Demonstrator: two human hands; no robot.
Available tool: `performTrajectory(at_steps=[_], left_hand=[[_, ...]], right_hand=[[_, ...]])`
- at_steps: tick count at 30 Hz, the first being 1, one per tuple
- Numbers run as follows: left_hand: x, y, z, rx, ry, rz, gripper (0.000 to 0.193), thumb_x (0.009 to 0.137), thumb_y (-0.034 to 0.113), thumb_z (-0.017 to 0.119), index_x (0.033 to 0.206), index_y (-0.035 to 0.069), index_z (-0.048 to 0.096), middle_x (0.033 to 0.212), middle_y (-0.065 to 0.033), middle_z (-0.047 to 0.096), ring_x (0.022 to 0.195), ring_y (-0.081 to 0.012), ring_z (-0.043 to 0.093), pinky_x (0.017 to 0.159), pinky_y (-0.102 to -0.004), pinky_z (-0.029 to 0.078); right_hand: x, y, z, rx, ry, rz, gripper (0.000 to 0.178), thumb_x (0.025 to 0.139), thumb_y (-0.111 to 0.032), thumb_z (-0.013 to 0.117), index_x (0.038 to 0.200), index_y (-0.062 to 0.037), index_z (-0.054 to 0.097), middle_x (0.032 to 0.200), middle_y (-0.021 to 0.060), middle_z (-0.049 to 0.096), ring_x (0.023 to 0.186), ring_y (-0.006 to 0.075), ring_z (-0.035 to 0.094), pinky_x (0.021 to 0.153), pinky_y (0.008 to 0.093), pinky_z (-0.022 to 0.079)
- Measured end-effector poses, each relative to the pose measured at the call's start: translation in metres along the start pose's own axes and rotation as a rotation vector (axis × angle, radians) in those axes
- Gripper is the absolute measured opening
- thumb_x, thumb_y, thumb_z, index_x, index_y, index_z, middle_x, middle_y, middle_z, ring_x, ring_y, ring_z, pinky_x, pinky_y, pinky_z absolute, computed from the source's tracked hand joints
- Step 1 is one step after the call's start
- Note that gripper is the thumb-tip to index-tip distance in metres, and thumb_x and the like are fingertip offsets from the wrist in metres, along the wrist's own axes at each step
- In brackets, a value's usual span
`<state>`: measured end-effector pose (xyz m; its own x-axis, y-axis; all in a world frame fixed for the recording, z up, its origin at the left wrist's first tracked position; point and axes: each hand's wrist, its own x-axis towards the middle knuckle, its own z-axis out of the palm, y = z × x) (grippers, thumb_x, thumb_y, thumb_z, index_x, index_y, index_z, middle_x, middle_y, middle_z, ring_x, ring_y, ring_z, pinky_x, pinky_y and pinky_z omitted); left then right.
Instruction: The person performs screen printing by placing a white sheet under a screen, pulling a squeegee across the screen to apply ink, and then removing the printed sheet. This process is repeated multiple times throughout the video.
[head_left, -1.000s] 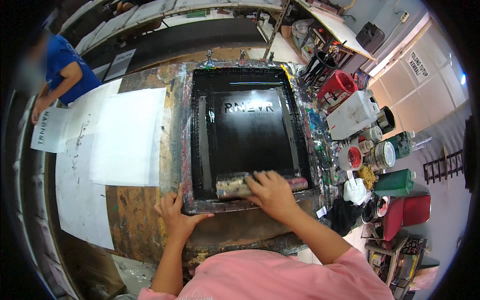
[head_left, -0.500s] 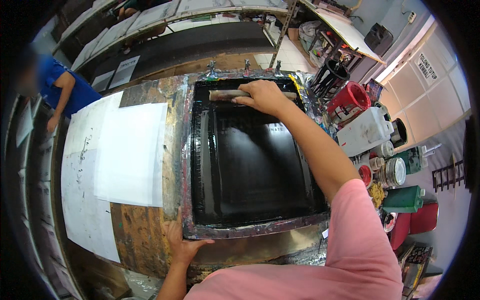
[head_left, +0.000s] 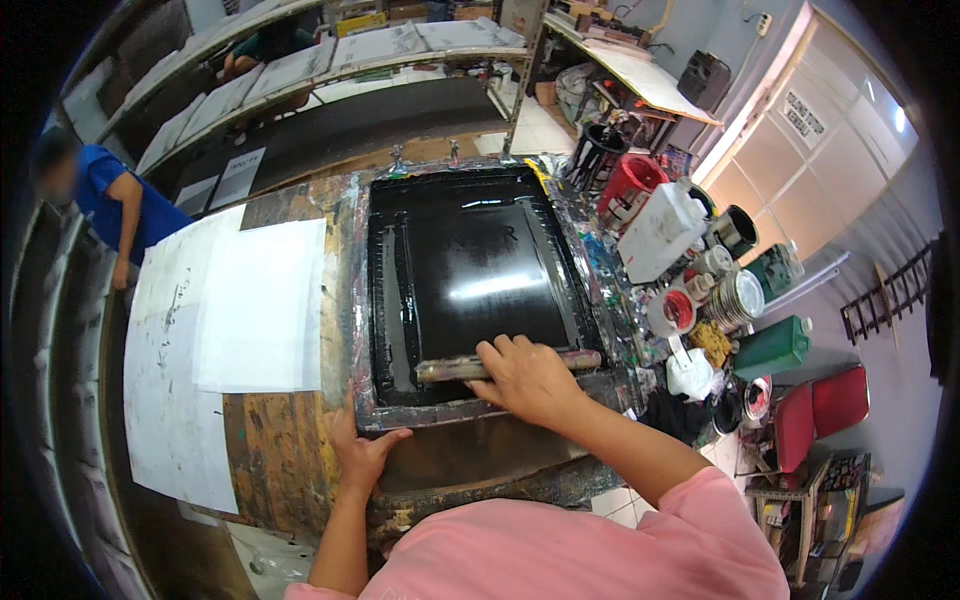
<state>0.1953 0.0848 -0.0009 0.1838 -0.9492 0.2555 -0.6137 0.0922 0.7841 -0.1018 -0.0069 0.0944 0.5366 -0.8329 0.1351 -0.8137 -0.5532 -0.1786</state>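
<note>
A screen-printing frame (head_left: 360, 290) lies on the worktable, its mesh (head_left: 470, 240) covered with wet black ink. Across the near end of the mesh is a squeegee (head_left: 445, 371), long and ink-stained. My right hand (head_left: 533, 381) is closed around it from above, near its middle. At the frame's near left corner rests my left hand (head_left: 360, 455), thumb stretched along the near edge and a finger pointing up the left side. Faint lettering shows through the ink, and light glares off the middle. The squeegee's blade edge is hidden.
White paper sheets (head_left: 265, 310) lie left of the frame. Paint pots, a red bucket (head_left: 632, 185), a white jerrycan (head_left: 660, 232) and a green bottle (head_left: 775, 345) crowd the right side. A person in blue (head_left: 125, 205) stands at the far left by shelving.
My right hand has drawn the squeegee from the far end of the frame to the near end. My left hand stays at the corner. The view has shifted slightly.
</note>
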Motion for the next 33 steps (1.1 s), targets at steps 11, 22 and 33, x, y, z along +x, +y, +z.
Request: performTrajectory(at_steps=[11, 22, 33], left_hand=[[0.173, 0.063, 0.009, -0.626, 0.463, 0.366, 0.077, 0.111, 0.036, 0.065, 0.166, -0.001, 0.026, 0.146, -0.0168, 0.057, 0.124, -0.0213, 0.062, 0.105, -0.037, 0.05], [0.325, -0.053, 0.144, 0.175, 0.114, 0.347, 0.033, 0.095, 0.015, 0.081, 0.127, 0.009, 0.079, 0.123, -0.0201, 0.073, 0.114, -0.0467, 0.066, 0.103, -0.0581, 0.05], [0.259, -0.072, -0.001, 0.134, 0.304, 0.101, 0.024, 0.111, 0.02, 0.065, 0.104, -0.003, 0.069, 0.079, -0.015, 0.071, 0.067, -0.0233, 0.064, 0.064, -0.039, 0.051]], right_hand=[[0.106, -0.009, -0.185, -0.231, 0.717, -0.144, 0.034, 0.093, -0.04, 0.07, 0.091, -0.0063, 0.068, 0.082, 0.0118, 0.069, 0.084, 0.0337, 0.067, 0.088, 0.0498, 0.043], [0.161, 0.011, -0.222, -0.237, 0.856, -0.146, 0.043, 0.091, -0.042, 0.067, 0.078, -0.0014, 0.07, 0.069, 0.0199, 0.067, 0.07, 0.0413, 0.067, 0.081, 0.0499, 0.048], [0.149, 0.002, -0.221, -0.185, 0.758, -0.14, 0.039, 0.091, -0.038, 0.068, 0.088, 0.0001, 0.071, 0.08, 0.0182, 0.069, 0.077, 0.0403, 0.064, 0.083, 0.0481, 0.046]])
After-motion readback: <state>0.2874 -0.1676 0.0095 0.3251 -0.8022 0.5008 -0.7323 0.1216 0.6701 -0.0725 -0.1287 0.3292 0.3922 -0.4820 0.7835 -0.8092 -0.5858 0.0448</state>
